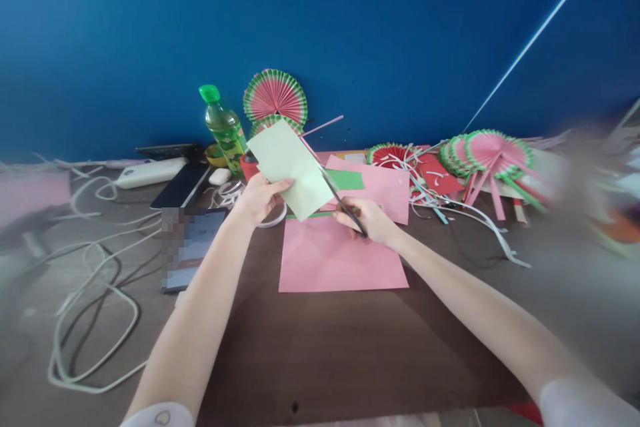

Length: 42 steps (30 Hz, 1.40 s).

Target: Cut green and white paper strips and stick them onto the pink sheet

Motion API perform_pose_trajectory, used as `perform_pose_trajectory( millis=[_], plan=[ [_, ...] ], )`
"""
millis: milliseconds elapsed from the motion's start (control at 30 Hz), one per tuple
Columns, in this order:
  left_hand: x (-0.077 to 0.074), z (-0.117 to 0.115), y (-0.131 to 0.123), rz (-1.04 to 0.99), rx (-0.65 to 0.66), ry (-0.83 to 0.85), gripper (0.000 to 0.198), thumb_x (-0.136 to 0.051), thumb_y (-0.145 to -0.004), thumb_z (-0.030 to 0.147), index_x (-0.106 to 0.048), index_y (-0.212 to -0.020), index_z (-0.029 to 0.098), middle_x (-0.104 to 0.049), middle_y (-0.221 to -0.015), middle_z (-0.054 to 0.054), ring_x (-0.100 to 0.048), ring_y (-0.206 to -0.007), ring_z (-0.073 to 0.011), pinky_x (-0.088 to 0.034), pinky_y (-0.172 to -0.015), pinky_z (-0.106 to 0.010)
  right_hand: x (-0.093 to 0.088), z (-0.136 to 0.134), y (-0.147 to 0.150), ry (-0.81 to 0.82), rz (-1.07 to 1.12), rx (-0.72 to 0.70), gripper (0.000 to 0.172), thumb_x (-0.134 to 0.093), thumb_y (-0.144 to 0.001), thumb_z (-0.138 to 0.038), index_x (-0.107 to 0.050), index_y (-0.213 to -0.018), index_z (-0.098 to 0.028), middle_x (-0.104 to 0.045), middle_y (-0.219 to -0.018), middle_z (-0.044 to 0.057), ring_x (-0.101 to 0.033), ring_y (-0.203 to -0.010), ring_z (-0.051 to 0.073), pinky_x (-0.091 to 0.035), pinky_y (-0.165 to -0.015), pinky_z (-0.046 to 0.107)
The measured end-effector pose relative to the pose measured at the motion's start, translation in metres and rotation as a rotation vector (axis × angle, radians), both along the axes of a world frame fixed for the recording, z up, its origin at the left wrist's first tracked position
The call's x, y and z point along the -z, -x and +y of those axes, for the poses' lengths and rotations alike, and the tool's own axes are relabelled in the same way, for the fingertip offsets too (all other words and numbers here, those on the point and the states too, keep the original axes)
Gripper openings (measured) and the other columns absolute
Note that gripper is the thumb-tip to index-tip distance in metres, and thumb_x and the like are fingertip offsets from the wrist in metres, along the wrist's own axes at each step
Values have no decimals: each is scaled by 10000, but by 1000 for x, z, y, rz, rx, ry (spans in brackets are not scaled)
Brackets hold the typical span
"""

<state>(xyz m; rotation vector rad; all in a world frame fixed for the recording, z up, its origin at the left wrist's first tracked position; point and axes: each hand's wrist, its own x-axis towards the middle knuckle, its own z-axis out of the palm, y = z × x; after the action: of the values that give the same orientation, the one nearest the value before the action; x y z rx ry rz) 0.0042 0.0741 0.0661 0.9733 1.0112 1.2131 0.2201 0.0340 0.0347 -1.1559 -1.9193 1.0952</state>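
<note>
Pinched in my left hand (261, 199) is a pale green sheet of paper (291, 170), held tilted above the table. My right hand (369, 219) grips a pair of scissors (345, 205), its dark blades lying along the sheet's right edge. Whether the blades are parted I cannot make out. Below both hands a pink sheet (343, 263) lies flat on the dark table. Behind it rests another pink sheet (395, 193) with a bright green piece of paper (346, 179) on top.
Pleated paper fans (275, 97) lean on the blue wall, with more fans (495, 152) at right. White paper strips (470, 210) tangle nearby. A green-capped bottle (223, 127), a phone (193, 250), a power bank (153, 172) and a looped white cable (135, 313) occupy the left.
</note>
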Motion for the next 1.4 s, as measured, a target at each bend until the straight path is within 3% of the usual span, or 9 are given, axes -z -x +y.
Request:
perform_pose_trajectory(
  millis=[267,567,933,1267,1400],
  plan=[
    [8,-1,-7,-34,122,18,326,-752,-544,108,-656,-856,110,-703,-912,-115,-654,-880,-263,-550,-769,-386,2,3,4,6,101,34,260,-587,-714,-396,-456,-635,-186,-439,-575,-31,-433,-495,104,-354,-471,241],
    [11,2,-6,-26,135,30,308,-761,-535,120,-669,-829,123,-704,-935,-102,-661,-843,-238,-564,-698,-323,3,1,2,40,64,39,198,-515,-752,-319,-427,-622,-198,-425,-519,-43,-470,-388,111,-351,-392,239],
    [14,3,-7,-14,135,65,300,-755,-534,98,-672,-822,121,-701,-903,-102,-661,-820,-229,-561,-711,-333,2,1,3,31,88,23,159,-529,-745,-284,-479,-629,-187,-456,-475,-45,-506,-384,122,-369,-402,238],
    [11,-5,-13,84,271,115,382,-786,-530,149,-660,-889,112,-703,-909,-99,-662,-808,-207,-547,-728,-320,13,10,-2,33,217,-12,188,-468,-714,-170,-363,-563,-208,-360,-449,-60,-404,-385,84,-372,-401,224],
    [12,-7,-17,91,286,145,392,-781,-540,138,-651,-909,123,-702,-921,-92,-659,-812,-195,-543,-749,-317,13,9,-3,-1,175,24,149,-470,-693,-173,-385,-577,-210,-410,-494,-42,-438,-403,100,-356,-394,236]
  ],
)
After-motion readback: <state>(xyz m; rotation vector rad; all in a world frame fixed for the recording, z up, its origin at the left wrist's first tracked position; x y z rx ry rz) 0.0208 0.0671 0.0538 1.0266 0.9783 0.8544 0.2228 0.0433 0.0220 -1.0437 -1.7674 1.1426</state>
